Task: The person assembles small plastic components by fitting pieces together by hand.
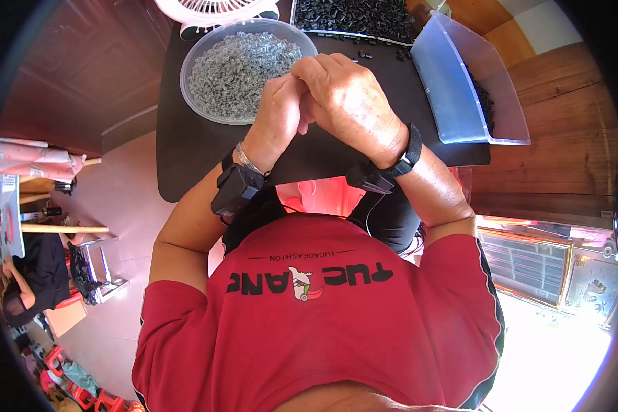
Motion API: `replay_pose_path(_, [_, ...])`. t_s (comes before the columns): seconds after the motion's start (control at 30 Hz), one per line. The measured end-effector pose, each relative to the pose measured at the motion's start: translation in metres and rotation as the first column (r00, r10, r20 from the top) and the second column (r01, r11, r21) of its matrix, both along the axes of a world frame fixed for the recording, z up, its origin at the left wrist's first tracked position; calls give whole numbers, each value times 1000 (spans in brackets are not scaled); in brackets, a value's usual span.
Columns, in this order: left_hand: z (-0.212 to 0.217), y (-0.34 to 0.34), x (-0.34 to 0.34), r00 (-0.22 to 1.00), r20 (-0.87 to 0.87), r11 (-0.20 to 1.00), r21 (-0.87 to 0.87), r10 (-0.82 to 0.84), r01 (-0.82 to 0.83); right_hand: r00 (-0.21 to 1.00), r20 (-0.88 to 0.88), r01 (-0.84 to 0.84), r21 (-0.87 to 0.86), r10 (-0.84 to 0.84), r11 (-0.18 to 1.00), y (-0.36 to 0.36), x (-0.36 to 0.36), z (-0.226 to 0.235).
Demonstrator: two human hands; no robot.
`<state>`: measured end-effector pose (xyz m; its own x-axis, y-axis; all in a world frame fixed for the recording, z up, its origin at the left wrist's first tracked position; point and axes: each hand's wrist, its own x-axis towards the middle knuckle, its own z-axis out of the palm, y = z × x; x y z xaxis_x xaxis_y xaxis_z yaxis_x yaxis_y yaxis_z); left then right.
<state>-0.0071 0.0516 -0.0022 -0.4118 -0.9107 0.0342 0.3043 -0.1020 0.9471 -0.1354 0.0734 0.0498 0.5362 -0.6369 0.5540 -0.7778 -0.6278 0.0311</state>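
Observation:
Over the dark table [192, 154], my left hand [276, 115] and my right hand [347, 93] meet, fingers bent and pressed together. Whatever is between the fingertips is hidden behind the hands. Just left of them stands a round clear plastic bowl [186, 86], heaped with many small, shiny, clear-grey pieces [230, 72]; their exact kind is too small to tell. My left hand overlaps the bowl's right edge. Beyond my right hand, a few small black parts [365, 54] lie loose on the table.
At the far side lies a shallow tray [353, 35] full of small black parts. A translucent bluish bin [443, 86] sits on the right with black parts inside. A white fan [216, 12] stands behind the bowl. Another person [41, 271] is off at the left.

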Motion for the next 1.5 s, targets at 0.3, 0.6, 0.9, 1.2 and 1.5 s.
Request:
replay_pose_path(0.3, [4, -3, 5, 996, -10, 993, -86, -85, 84, 974, 221, -37, -49, 46, 998, 0, -8, -2])
replay_pose_path(0.6, [4, 3, 7, 977, -6, 969, -131, -212, 209, 704, 710, -115, 128, -10, 985, 27, -27, -18])
replay_pose_path(0.9, [2, 4, 1, 989, 32, 982, -117, -147, 150, 778, 625, 48, 37, -61, 998, 25, -25, -37])
replay_pose_path(1.2, [1, 0, 1, 967, 246, 988, -152, 69, -32, 843, 538, 82, -144, 8, 986, 12, -7, -49])
replay_pose_path(1.5, [4, 1, 3, 989, 133, 993, -89, -67, 80, 692, 721, 29, -76, 35, 997, 13, -13, -54])
